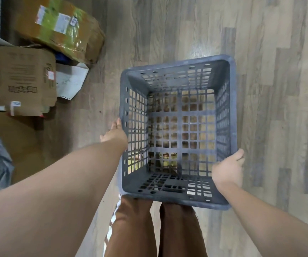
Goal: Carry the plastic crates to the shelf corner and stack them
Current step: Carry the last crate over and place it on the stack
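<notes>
Keep the crate [179, 115] level and close to the body, squeezing evenly from both sides so it cannot slip. It hangs above the floor [168, 25]. The right hand [227, 167] grips its right rim by the near corner, and the left hand [115, 133] appears to press flat, fingers straight, against its left wall.

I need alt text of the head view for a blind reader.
A person holds an empty grey plastic crate above a wooden floor, left hand flat against its left wall, right hand gripping its right rim. Cardboard boxes lie on the floor at left.
</notes>
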